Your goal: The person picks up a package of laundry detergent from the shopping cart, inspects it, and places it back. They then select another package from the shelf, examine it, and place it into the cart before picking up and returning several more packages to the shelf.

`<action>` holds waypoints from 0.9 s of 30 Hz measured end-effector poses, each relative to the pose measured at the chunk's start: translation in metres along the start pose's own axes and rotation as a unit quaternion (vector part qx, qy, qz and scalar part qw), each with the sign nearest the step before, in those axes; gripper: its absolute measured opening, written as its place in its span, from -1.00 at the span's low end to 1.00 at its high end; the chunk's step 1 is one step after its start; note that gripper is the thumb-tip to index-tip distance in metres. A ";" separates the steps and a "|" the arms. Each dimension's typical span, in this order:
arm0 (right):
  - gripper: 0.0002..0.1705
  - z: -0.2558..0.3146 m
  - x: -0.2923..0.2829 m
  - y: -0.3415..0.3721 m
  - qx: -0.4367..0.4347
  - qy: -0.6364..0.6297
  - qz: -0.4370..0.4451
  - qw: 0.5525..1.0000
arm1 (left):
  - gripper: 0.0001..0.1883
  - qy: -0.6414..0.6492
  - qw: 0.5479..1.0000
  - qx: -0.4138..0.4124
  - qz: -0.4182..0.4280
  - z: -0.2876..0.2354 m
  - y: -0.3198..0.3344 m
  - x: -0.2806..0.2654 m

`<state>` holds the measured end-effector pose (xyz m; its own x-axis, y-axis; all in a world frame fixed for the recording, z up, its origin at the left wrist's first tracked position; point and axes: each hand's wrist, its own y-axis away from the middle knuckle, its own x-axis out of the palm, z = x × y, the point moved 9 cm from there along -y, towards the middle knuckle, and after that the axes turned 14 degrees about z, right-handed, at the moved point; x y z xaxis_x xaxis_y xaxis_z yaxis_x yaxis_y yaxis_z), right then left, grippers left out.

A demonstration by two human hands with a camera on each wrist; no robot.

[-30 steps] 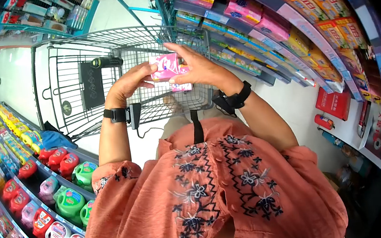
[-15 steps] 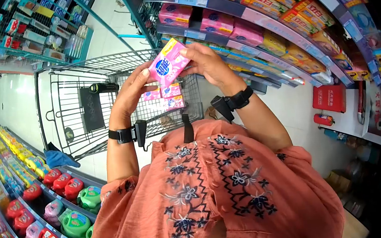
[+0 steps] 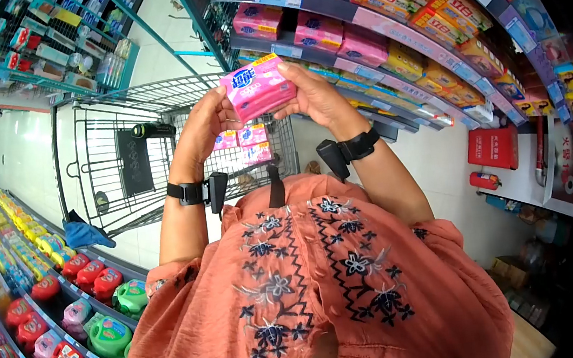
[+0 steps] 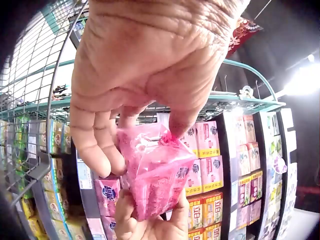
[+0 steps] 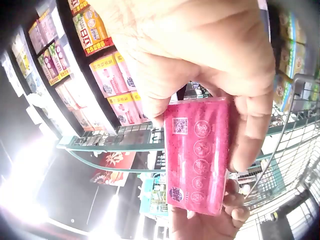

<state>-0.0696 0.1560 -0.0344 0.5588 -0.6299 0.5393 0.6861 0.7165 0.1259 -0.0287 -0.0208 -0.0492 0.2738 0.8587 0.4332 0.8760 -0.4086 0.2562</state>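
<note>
Pink 超能 soap pack (image 3: pixel 264 91) has swung from a slant to nearly level since a half-second earlier, held above the shopping cart (image 3: pixel 135 164) with left hand (image 3: pixel 204 126) and right hand (image 3: pixel 316 98) pinching opposite ends; its label (image 3: pixel 243 79) now reads upright, apparently easing inspection.

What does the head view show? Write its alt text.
A person's left hand and right hand hold a pink packet over a wire shopping cart with pink packs inside. Stocked shelves curve along the upper right; colourful bottles line the lower left.
</note>
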 end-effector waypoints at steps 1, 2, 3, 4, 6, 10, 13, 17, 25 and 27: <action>-0.31 -0.002 0.002 0.001 0.014 0.002 0.007 1.000 | -0.48 0.011 1.000 -0.010 0.007 0.004 -0.001 -0.003; -0.29 -0.005 0.003 0.001 0.029 0.003 0.013 0.999 | -0.47 0.008 1.000 -0.010 0.006 0.007 -0.001 -0.004; -0.28 -0.008 0.004 0.001 0.043 0.005 0.020 0.999 | -0.47 0.012 1.000 -0.014 0.002 0.008 0.000 -0.005; -0.27 -0.009 0.005 0.000 0.044 0.002 0.021 0.999 | -0.47 0.017 1.000 -0.018 -0.002 0.010 0.000 -0.006; -0.25 -0.011 0.005 -0.001 0.046 -0.003 0.023 0.999 | -0.48 0.023 1.000 -0.021 -0.006 0.011 0.001 -0.006; -0.25 -0.010 0.007 0.001 0.060 -0.004 0.034 0.998 | -0.49 0.024 1.000 -0.018 -0.003 0.013 0.002 -0.006; -0.26 -0.010 0.008 0.003 0.059 -0.007 0.039 0.997 | -0.50 0.029 0.999 -0.015 -0.007 0.012 0.004 -0.006; -0.24 -0.006 0.012 0.004 0.052 -0.003 0.056 0.997 | -0.51 0.063 0.998 0.011 -0.009 0.004 0.007 -0.001; -0.16 0.020 0.049 0.012 0.009 0.149 0.083 0.985 | -0.56 0.151 0.988 0.039 0.019 0.016 0.005 -0.018; -0.15 0.017 0.051 0.008 0.006 0.158 0.092 0.983 | -0.56 0.164 0.986 0.040 0.016 0.018 0.004 -0.020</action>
<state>-0.0432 0.1349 0.0087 0.7908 -0.5495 0.2694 0.5555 0.8293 0.0609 -0.0229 -0.0341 -0.0726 0.1705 0.6939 0.6996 0.9007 -0.3976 0.1748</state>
